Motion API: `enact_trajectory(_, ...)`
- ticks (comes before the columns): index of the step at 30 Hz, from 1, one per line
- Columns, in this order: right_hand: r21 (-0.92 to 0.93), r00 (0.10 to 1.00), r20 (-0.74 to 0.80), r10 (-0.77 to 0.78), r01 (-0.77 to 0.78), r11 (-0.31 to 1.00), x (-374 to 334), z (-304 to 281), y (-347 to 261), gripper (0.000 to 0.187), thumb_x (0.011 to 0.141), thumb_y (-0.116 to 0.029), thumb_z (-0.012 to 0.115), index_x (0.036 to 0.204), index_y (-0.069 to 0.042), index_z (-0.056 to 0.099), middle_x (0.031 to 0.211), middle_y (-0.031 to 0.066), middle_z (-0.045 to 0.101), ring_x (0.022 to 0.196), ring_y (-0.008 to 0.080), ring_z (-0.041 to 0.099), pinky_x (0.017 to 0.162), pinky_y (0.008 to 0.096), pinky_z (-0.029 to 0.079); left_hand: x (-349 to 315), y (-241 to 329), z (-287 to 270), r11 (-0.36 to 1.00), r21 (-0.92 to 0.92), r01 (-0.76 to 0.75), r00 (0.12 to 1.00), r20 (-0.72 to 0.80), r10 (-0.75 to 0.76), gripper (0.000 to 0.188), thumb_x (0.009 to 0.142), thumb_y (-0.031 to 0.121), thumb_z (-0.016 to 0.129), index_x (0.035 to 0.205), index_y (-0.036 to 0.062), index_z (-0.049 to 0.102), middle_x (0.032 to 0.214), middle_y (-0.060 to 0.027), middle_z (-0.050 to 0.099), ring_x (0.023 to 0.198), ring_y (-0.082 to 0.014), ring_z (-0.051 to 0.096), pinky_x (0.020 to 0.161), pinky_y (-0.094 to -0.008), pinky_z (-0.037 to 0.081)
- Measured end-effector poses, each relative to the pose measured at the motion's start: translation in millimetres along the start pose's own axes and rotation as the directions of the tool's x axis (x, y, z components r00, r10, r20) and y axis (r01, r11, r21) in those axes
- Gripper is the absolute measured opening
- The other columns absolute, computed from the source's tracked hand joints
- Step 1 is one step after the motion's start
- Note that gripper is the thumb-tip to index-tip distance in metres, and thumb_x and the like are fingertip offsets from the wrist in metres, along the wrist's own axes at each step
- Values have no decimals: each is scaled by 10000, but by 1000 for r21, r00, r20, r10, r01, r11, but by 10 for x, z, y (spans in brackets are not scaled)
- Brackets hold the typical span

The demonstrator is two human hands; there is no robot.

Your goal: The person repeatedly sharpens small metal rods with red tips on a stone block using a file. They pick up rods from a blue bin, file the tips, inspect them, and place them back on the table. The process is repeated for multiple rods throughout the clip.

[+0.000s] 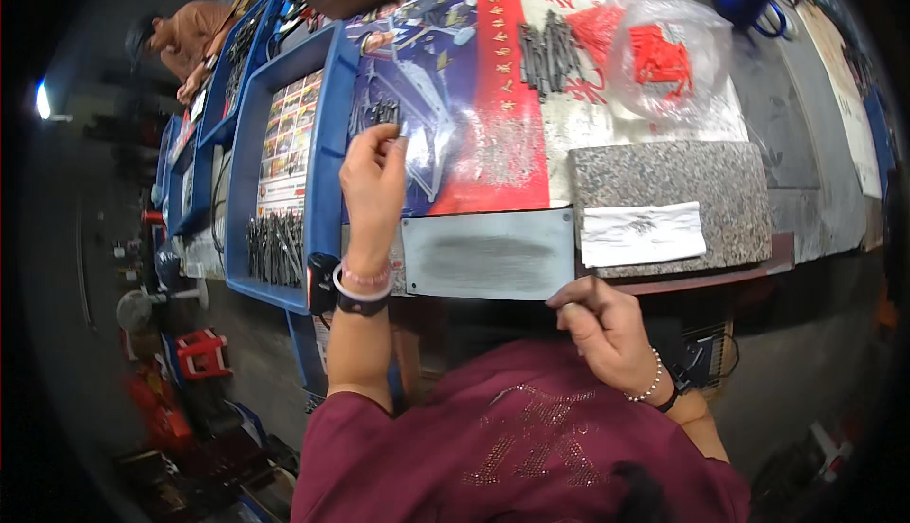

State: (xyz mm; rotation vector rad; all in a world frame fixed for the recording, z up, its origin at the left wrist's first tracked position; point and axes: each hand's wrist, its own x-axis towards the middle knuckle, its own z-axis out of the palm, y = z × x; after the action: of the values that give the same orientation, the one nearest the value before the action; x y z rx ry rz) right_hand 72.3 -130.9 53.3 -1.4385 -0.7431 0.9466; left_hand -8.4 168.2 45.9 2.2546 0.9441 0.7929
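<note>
Beyond the grey plate (pixel 488 253)'s left end, the left hand (pixel 373 180) curls closely beside small dark parts (pixel 383 112); the right hand (pixel 607 330) half-curls near the plate's near right corner. Whether either grips anything, I cannot tell.

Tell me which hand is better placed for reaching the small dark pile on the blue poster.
Likely the left hand: its fingers are beside that dark pile; the right hand is near the grey plate.

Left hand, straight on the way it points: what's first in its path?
Probably the small pile of dark parts on the blue printed sheet, just beyond the left hand; its height above the sheet is unclear.
</note>
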Motion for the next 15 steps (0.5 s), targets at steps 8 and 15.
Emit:
enact_trajectory(8,-112,952,100,-289,299,948,69,202,355,279,879,-268,577,996,-15,587,859,223,644,815,405,634,691,497,496,241,-457,68,917,381,-114,992,86,87,320,882,191,612,1106,-36,647,1049,-214,668,929,-317,639,845,-374,491)
enact_trajectory(15,-133,849,31,-528,527,839,435,548,280,256,791,-248,603,809,5,639,743,229,643,754,427,632,674,508,504,426,-682,-224,707,615,-348,920,82,382,390,934,264,625,1138,-67,604,1089,-221,646,970,-321,606,906,-358,473)
